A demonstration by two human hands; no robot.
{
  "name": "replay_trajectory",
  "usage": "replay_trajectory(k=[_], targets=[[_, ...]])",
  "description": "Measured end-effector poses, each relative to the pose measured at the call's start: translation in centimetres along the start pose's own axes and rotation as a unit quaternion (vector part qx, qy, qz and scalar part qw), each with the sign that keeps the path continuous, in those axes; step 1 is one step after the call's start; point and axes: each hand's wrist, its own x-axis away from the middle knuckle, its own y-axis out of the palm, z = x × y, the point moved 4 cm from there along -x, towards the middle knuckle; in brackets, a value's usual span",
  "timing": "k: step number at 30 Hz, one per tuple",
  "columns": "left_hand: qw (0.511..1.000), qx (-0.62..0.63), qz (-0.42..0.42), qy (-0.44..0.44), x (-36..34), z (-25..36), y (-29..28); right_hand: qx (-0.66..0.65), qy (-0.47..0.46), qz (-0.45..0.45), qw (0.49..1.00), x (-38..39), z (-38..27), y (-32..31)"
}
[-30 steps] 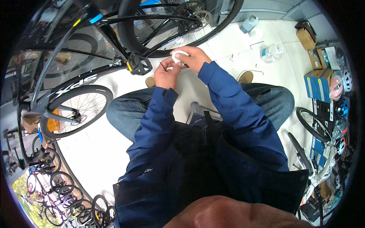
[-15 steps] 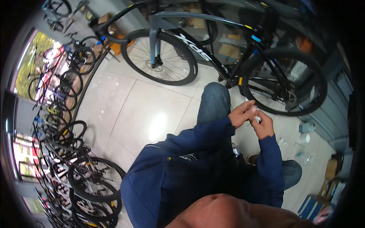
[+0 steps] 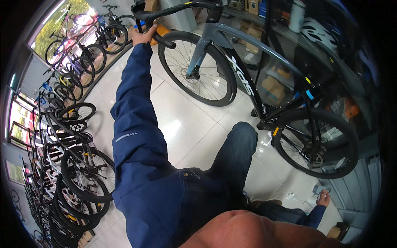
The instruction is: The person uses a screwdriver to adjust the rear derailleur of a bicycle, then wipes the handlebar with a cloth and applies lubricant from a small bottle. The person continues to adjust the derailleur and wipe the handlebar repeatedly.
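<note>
A grey and black road bike (image 3: 244, 74) with drop handlebars stands in front of me. Stretched far to the front left, my left hand (image 3: 144, 37) is closed around the bike's handlebar (image 3: 164, 40) near the brake lever. My right hand (image 3: 324, 199) is low at the right, behind the rear wheel (image 3: 316, 142). Its fingers are drawn together beside a small grey-blue container (image 3: 319, 189) on the floor; what they hold is too small to make out.
Many parked bikes (image 3: 89, 169) line the left side. Behind the road bike are shelves with boxes (image 3: 271, 89), a white helmet (image 3: 318, 34) and a pale bottle (image 3: 296, 16). Grey panels (image 3: 359, 182) stand at right. A clear plastic piece (image 3: 292, 195) lies on the tiled floor.
My hands, together near the rear wheel before, have parted. The left has reached forward onto the handlebar; the right has gone down right to the container. The view has shifted.
</note>
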Motion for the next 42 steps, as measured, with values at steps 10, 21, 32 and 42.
replay_trajectory(k=[10,21,32,42], targets=[[0.993,-0.077,-0.058,-0.067,1.8,4.1,-2.1,-0.018,0.039,-0.065,0.997,0.6,2.3,3.2],[0.999,-0.013,0.002,-0.042,0.9,3.3,-1.8,0.004,0.030,-0.079,0.996,2.1,1.0,3.8],[0.998,0.036,0.002,-0.055,1.0,3.5,-1.7,0.016,0.058,-0.078,0.995,2.0,1.6,3.3],[0.996,-0.044,-0.058,-0.052,0.4,3.2,-1.3,-0.010,0.045,-0.085,0.995,1.9,1.5,3.4]])
